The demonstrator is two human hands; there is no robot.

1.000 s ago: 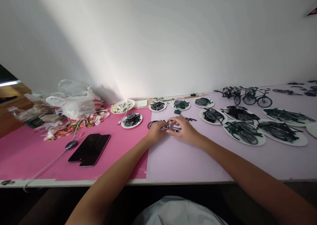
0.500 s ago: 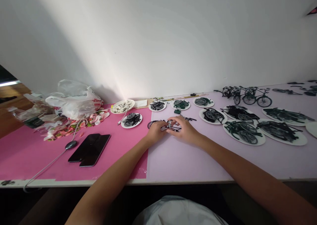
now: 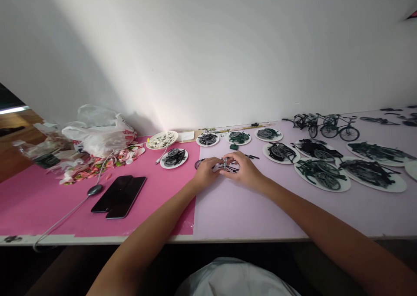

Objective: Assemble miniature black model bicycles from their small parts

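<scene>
1. I have a tabletop point(image 3: 224, 218), deep pink on its left, pale lilac on its right.
2. On the pink I see overlapping dark phones point(image 3: 127, 198), petal-like pieces point(image 3: 112, 159) and a plastic bag point(image 3: 100, 136).
3. On the lilac I get white plates point(image 3: 396, 185), standing model bicycles point(image 3: 349, 133), a green block point(image 3: 233, 147).
4. A partly hidden dark wheel point(image 3: 197, 163) shows near the seam.

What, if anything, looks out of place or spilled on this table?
The pink and green pieces stand out: they lie loose in a heap in front of the plastic bag, with one small pink piece apart, while many bicycle parts sit on white plates. It looks untidy, perhaps spilled.
</scene>
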